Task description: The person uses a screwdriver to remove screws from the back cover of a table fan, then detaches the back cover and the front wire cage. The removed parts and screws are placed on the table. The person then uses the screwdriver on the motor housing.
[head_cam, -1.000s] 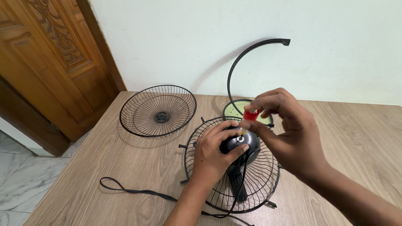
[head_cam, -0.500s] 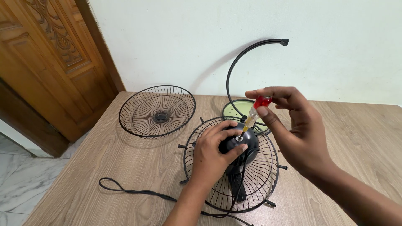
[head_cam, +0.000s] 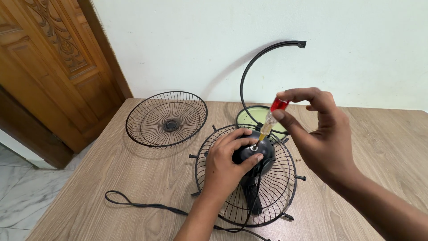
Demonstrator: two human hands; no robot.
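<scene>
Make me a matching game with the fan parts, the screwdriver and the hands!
Things:
1. loose wire guard
2. screwdriver
3. motor housing
4. black cord

Places:
A. pinched in the right hand
B. under the left hand
C. lying alone near the door side
D. trailing along the table's near edge

Pairs: 1-C, 2-A, 3-B, 4-D

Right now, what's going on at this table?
A person is working on a taken-apart fan. The left hand grips the black motor housing, which sits in the rear wire guard. The right hand pinches a small red-capped screwdriver, tip down on the housing's top. The other guard lies apart on the wooden table.
</scene>
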